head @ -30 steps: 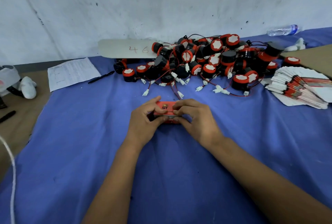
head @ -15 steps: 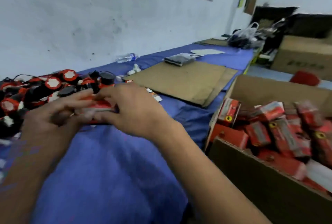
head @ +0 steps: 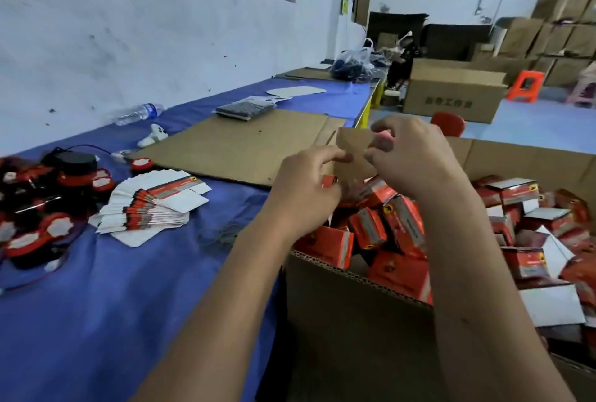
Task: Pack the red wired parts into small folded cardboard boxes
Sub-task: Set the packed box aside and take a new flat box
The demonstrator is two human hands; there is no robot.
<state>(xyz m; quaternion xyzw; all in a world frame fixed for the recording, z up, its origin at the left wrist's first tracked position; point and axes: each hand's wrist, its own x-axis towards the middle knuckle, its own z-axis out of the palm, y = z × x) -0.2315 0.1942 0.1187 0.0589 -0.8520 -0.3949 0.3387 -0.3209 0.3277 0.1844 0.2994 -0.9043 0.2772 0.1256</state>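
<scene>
Red small boxes [head: 371,227] (cardboard, printed)

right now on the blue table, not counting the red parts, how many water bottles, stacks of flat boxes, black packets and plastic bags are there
water bottle: 1
fanned stack of flat boxes: 1
black packet: 1
plastic bag: 1
total: 4
</scene>
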